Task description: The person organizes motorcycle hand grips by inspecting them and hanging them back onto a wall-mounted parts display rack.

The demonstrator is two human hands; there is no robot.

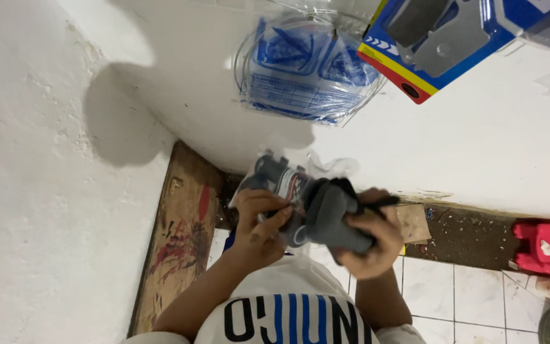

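Both hands are up in front of the white wall [52,191], at chest height over the white shirt [294,312]. Left hand [259,223] is closed around a clear plastic packet [275,178] with a dark grey part inside, fingers pinching its lower edge. Right hand [370,239] is clenched on a grey rubbery part [332,220], thumb on top, with a thin black piece [380,202] sticking out past the fingers. Packet and grey part touch between the two hands. Relative to the wall: blue bagged items [307,70] and a blue-yellow card pack [440,38] hang on it above the hands, a wooden board [179,236] leans along its base left of the hands, and a red plastic object [545,245] sits at its foot on the tiled floor [453,286], well right.
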